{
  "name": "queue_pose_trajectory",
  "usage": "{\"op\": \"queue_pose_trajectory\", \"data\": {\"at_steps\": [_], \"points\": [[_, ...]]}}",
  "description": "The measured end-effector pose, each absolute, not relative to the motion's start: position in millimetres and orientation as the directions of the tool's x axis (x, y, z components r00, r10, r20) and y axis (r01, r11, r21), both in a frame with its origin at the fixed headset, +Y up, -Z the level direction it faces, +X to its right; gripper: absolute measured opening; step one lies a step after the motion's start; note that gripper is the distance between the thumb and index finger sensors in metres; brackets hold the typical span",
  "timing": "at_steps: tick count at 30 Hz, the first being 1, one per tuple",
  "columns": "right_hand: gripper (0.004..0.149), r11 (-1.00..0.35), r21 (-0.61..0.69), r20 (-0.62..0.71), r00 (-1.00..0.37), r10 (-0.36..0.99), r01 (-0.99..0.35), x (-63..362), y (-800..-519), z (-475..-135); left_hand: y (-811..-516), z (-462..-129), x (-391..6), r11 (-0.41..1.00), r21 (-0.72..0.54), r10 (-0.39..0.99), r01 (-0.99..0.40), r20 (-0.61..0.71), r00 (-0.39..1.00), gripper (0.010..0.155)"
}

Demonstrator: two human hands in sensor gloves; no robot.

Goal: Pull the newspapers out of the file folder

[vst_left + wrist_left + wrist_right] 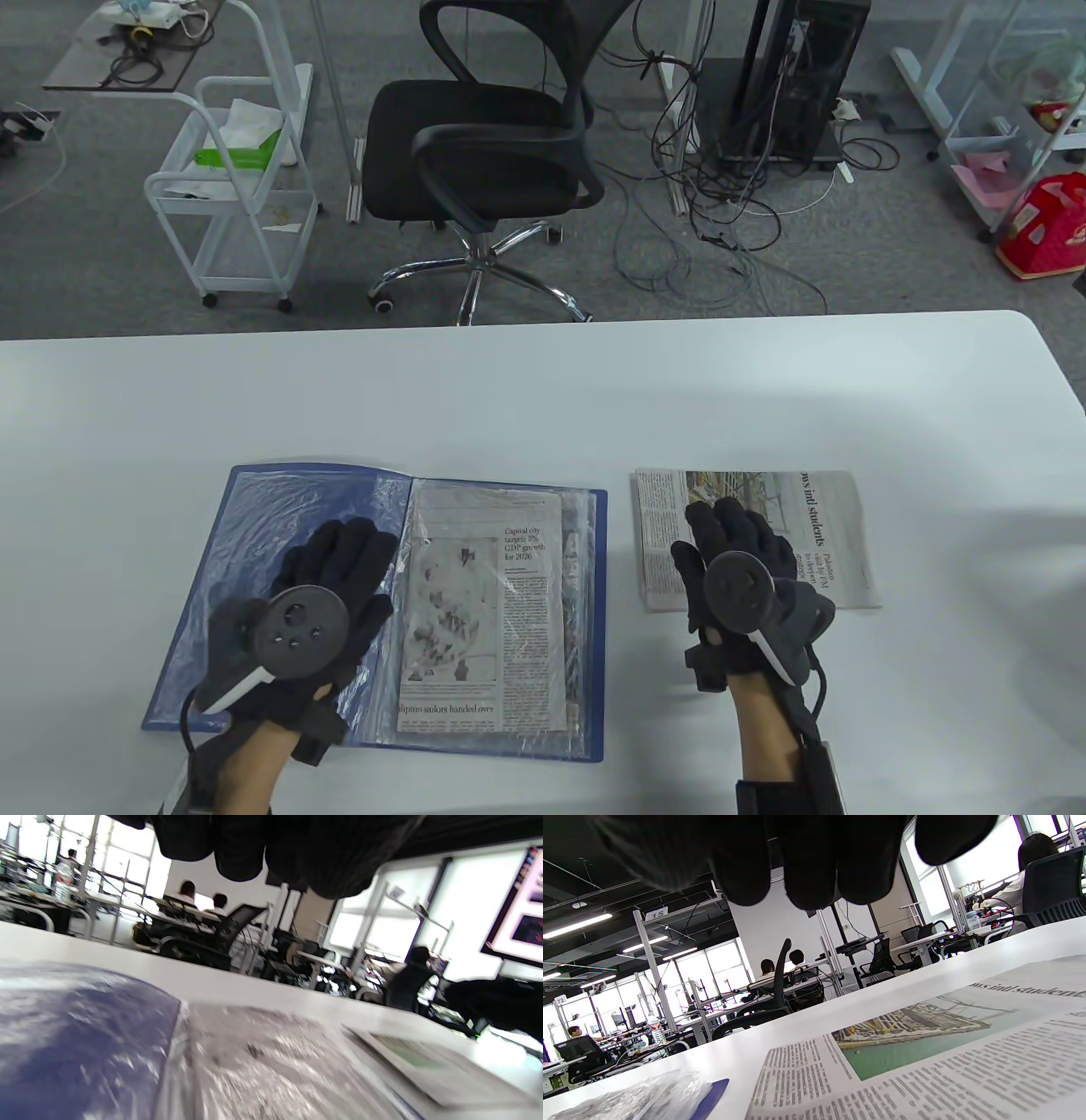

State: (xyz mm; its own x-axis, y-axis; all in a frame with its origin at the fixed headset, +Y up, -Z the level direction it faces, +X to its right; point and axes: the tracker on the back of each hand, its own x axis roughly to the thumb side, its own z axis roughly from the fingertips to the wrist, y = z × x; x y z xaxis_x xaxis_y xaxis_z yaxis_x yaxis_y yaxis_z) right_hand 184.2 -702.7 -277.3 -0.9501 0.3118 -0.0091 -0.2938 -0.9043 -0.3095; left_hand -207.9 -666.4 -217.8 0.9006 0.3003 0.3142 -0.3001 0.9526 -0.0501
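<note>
Grey carpet floor (102, 255), black office chair (484, 144), white cart (229, 195), tangled cables (730, 221)

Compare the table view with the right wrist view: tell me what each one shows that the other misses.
Only the table view shows the left hand resting on the open blue file folder, the newspaper in its plastic sleeve, and the right hand lying on the loose newspaper.

Only the right wrist view shows the room at table height: people seated at far desks and a post marked 15.

Both show the loose newspaper, the white table, the right hand's fingers and a bit of the folder.
</note>
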Motion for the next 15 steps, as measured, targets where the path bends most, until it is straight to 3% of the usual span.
{"op": "queue_pose_trajectory", "data": {"at_steps": [6,10,12,15], "points": [[0.055,-0.907,-0.303,-0.003,-0.951,0.309,-0.293,183,-703,-277,-721,-227,-162,0.940,-0.316,0.266,-0.130,0.439,0.858,0.071],[0.055,-0.912,-0.294,0.000,-0.954,0.300,-0.287,181,-704,-278,-763,-229,-144,0.851,-0.526,0.275,-0.001,0.443,0.853,0.085],[0.055,-0.914,-0.289,0.002,-0.955,0.297,-0.284,180,-705,-278,-773,-229,-140,0.821,-0.569,0.257,0.041,0.434,0.864,0.094],[0.055,-0.917,-0.282,0.007,-0.956,0.294,-0.284,177,-706,-278,-782,-228,-134,0.820,-0.564,0.205,0.099,0.450,0.869,0.095]]}}
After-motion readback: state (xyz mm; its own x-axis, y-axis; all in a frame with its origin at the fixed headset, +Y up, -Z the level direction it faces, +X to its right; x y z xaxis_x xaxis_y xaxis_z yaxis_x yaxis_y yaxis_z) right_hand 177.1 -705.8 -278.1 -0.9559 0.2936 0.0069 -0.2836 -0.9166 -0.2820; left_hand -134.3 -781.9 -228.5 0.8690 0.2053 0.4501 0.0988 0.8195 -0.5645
